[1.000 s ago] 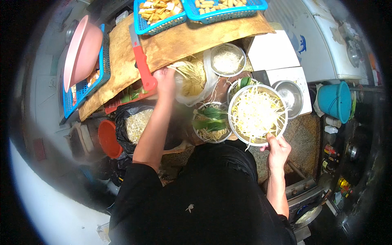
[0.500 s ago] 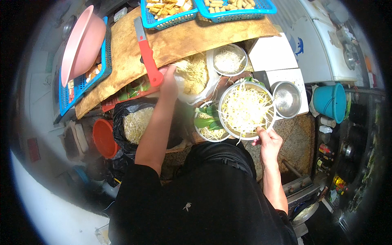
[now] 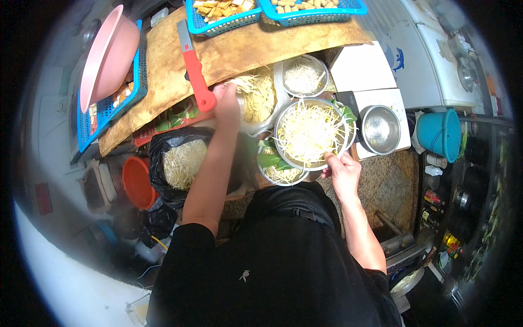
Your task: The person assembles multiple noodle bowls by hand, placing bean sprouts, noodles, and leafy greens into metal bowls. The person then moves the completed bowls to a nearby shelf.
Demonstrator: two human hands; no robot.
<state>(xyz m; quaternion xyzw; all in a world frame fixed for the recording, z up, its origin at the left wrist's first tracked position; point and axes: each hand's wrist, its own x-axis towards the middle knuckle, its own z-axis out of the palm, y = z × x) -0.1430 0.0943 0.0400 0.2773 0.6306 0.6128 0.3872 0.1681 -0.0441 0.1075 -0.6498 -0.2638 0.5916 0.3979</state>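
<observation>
My right hand (image 3: 344, 175) grips the near right rim of a metal bowl (image 3: 277, 121) heaped with bean sprouts (image 3: 309, 133). This bowl overlaps a second bowl of sprouts and green leaves (image 3: 272, 158) below it. Beside the cutting board's edge, my left hand (image 3: 227, 103) is closed at the mouth of a white plastic bag (image 3: 281, 90). Pale yellow noodle-like strands (image 3: 260, 98) fill the bag, and some show at my left fingertips, which are partly hidden. A red-handled knife (image 3: 199, 82) lies on the wooden board just beyond that hand.
Blue baskets of cut food (image 3: 229, 24) stand on the wooden board (image 3: 245, 46). A pink basin (image 3: 111, 60) leans at the left. Sprouts fill a black bag (image 3: 158, 158) beside an orange bucket (image 3: 139, 182). An empty metal bowl (image 3: 381, 129) stands right, near a teal bucket (image 3: 438, 136).
My right hand and the bowl of bean sprouts have shifted left and slightly away from me. My left hand stays at the white bag, moved only a little.
</observation>
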